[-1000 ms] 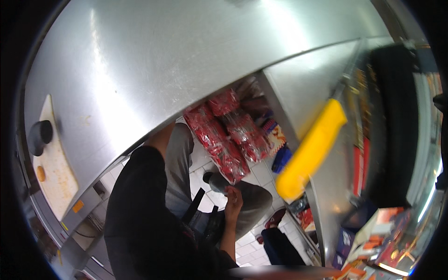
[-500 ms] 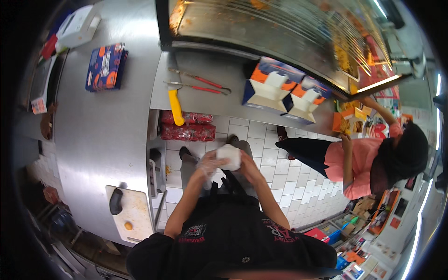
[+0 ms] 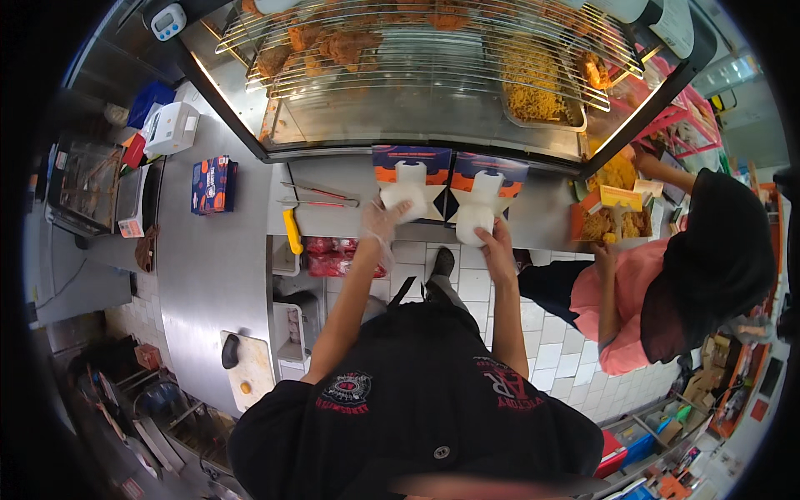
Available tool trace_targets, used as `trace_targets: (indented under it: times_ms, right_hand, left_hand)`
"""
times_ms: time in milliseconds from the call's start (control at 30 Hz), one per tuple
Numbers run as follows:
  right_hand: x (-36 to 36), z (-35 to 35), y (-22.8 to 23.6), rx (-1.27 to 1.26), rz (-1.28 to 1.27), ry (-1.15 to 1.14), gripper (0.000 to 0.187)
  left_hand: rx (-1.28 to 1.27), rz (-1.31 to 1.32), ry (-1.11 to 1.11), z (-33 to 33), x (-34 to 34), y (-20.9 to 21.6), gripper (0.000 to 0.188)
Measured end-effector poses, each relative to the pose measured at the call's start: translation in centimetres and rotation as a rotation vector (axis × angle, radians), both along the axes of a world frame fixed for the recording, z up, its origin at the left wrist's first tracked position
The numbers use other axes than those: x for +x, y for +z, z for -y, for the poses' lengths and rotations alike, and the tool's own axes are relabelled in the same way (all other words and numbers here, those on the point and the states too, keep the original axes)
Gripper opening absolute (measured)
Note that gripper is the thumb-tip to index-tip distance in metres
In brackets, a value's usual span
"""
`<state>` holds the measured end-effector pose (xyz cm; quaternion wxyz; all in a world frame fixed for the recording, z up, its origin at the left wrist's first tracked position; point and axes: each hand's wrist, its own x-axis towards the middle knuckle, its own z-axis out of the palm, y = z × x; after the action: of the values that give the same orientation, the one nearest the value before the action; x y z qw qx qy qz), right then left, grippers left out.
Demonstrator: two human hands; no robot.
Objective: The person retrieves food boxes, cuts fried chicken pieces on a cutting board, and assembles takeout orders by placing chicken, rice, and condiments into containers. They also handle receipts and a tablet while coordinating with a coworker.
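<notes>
My left grip [image 3: 383,221] holds one pack [image 3: 404,200], my right grip [image 3: 498,248] another [image 3: 475,225]: keep both level at the twelve-o'clock boxes [image 3: 498,172].

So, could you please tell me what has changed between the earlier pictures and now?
Both hands have moved forward to the counter. Half a second ago they were together on a white bundle; now the gloved left hand holds one white packet at the left open box, and the right hand another at the right open box. The red-handled tongs and yellow-handled tool stayed put.
</notes>
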<state>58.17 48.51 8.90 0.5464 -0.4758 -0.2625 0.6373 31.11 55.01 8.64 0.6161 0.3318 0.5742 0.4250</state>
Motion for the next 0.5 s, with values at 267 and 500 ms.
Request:
trace_targets:
  times_ms: [267, 500]
  right_hand:
    - [5.6, -7.9, -5.7, 0.037, 0.928, 0.287, 0.048]
    - [6.0, -9.3, -9.0, -0.105, 0.595, 0.491, 0.042]
  left_hand:
    - [-0.176, -0.748, -0.284, -5.2, 1.4, -4.9, 0.064]
    - [0.025, -1.318, -0.404, -4.1, 3.7, -6.4, 0.053]
